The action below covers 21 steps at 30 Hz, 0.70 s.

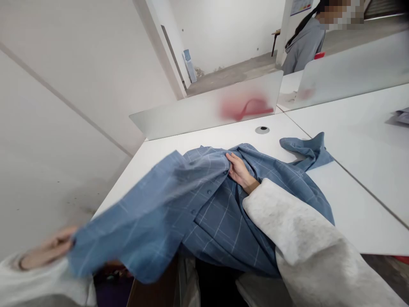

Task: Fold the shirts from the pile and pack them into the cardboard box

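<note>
A blue shirt (217,213) with a pale windowpane check lies crumpled across the front of the white table, partly hanging over its edge. My left hand (49,249), slightly blurred, grips an end of the shirt out past the table's left side and stretches the cloth taut. At the buttoned front, my right hand (239,170) pinches the fabric near a dark button. Several buttons run down the placket between the hands. One sleeve with its cuff (306,149) rests on the table to the right.
Frosted dividers (204,108) stand along the back of the white table (358,204), with a blurred red object behind one. A round cable hole (262,129) is set in the tabletop. Beyond, a person in a grey hoodie (303,44) and a water dispenser (189,66) appear.
</note>
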Motion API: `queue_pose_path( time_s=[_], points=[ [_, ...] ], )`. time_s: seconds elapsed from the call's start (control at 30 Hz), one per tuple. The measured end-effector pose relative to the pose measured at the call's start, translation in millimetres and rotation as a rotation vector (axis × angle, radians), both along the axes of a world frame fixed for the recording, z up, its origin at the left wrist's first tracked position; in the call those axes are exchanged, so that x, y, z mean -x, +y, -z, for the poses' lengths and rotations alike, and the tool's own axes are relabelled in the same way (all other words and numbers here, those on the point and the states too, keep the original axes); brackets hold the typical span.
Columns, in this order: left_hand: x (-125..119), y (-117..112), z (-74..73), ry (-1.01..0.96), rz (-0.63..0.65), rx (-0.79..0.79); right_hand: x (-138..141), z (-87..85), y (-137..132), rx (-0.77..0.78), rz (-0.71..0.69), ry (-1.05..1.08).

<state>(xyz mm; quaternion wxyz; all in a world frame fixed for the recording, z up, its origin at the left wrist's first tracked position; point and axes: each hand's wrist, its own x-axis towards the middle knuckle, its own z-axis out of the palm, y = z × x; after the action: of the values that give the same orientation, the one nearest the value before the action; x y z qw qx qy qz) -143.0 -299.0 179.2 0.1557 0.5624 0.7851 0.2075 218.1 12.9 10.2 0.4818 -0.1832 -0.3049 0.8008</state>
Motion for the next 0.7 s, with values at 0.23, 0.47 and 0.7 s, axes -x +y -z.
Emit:
queue_pose_path(
  time_s=[0.23,0.47,0.7],
  points=[
    [-55.0,34.3,15.8,-0.273,0.341,0.628,-0.1,2.3,-4.0,0.066,-0.206,-0.243],
    [-46.2,116.4,134.5,-0.128,0.008,0.321,-1.1,2.9,-9.4,-0.021,-0.299,-0.397],
    [-78.7,179.7,138.5,-0.408,-0.149,-0.267,-2.7,1.0,-10.4,0.018,-0.332,-0.508]
  ],
)
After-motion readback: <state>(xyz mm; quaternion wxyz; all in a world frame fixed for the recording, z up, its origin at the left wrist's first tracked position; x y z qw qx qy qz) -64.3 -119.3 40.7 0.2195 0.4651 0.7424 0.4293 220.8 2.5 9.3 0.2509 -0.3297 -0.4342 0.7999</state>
